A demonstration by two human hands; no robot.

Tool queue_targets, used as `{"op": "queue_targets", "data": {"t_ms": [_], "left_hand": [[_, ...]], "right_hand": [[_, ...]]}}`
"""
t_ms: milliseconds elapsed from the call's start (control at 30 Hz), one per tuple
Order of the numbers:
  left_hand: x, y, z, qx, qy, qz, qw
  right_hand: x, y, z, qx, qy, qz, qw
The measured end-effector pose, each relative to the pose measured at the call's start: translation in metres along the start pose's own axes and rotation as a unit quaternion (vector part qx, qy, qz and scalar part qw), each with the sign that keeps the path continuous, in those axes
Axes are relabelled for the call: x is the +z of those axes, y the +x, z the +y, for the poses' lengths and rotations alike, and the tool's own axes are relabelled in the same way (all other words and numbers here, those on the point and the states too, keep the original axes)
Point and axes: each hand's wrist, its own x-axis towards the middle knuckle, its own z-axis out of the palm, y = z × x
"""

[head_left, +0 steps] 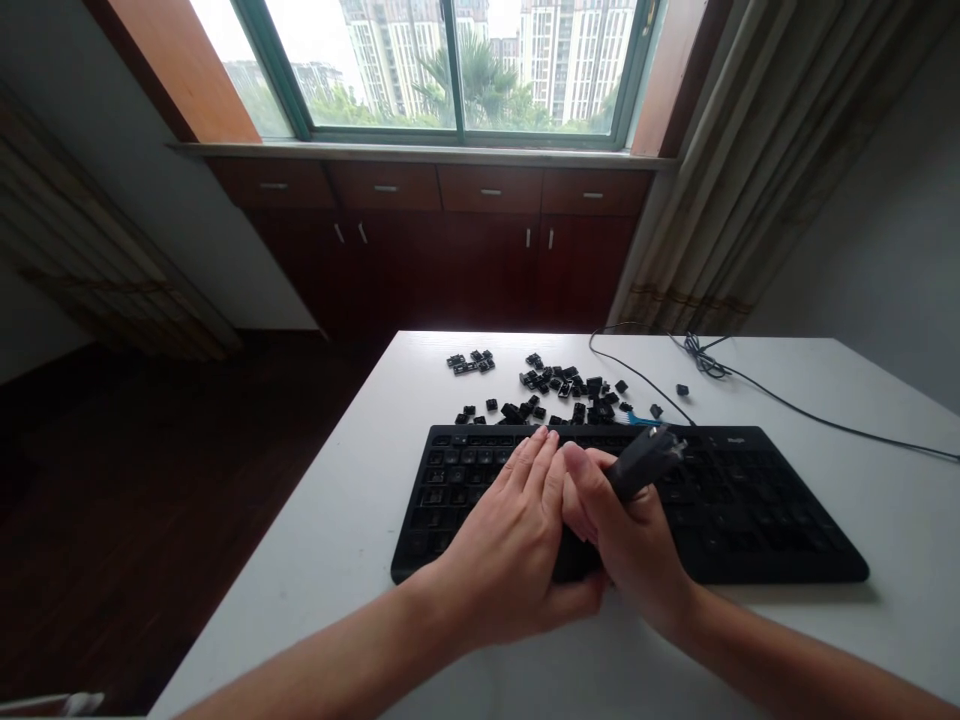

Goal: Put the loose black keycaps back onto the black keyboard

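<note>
A black keyboard (757, 500) lies across the white table, many of its keycaps off on the left side. My left hand (517, 540) rests on it with fingers stretched out flat towards the far edge and the thumb along the near edge. Beside it, my right hand (630, 540) is closed around a black-handled tool (649, 462) with a clear end, tilted up to the right. The tool's lower end is hidden behind my hands, so I cannot tell its exact kind. Loose black keycaps (562, 385) lie scattered behind the keyboard.
A small blue plastic piece (643, 420) sits by the keyboard's far edge. The black cable (810, 408) runs off to the right, partly bundled (705, 358). More small black parts (472, 362) lie at the back left of the table (337, 480). Beyond stand cabinets (450, 250) under a window.
</note>
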Motion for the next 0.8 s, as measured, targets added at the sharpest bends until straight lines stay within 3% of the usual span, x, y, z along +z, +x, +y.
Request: {"op": "queue_targets", "data": {"t_ms": [333, 500, 800], "left_hand": [[0.008, -0.005, 0.003, -0.022, 0.071, -0.013, 0.997], [0.005, -0.005, 0.009, 0.037, 0.083, -0.044, 0.995], [0.009, -0.006, 0.005, 0.037, 0.095, -0.036, 0.994]], "right_hand": [[0.004, -0.009, 0.002, -0.071, -0.045, 0.023, 0.996], [0.002, -0.010, 0.007, -0.087, -0.026, 0.001, 0.996], [0.000, -0.010, 0.009, -0.095, -0.009, -0.012, 0.995]]}}
